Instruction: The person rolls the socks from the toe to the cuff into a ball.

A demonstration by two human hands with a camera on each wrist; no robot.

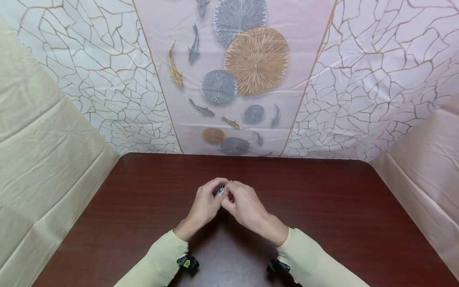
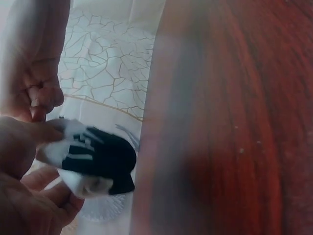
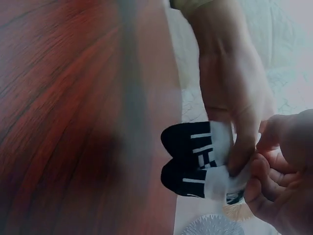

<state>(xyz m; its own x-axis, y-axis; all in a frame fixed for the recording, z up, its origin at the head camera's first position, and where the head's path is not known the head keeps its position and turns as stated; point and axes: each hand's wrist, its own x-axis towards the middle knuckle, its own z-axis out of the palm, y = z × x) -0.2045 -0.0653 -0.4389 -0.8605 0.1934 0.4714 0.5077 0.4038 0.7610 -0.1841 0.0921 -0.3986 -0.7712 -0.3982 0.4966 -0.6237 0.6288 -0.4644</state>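
Observation:
A small folded bundle of black-and-white socks is held between my two hands over the table. In the right wrist view, the socks show two rounded black ends with white stripes and lettering, stacked one over the other. My left hand grips their white part, its thumb lying across the fabric. Close against it, my right hand has its fingers curled and its fingertips pinching at the socks' edge beside the left thumb. From the left wrist, the socks look blurred, and fingers cover part of them.
A dark red-brown wooden table lies under both hands. Behind it hangs a patterned cloth with fish and round leaf shapes, and beige cloth lines the sides. Each sleeve carries a black wrist camera.

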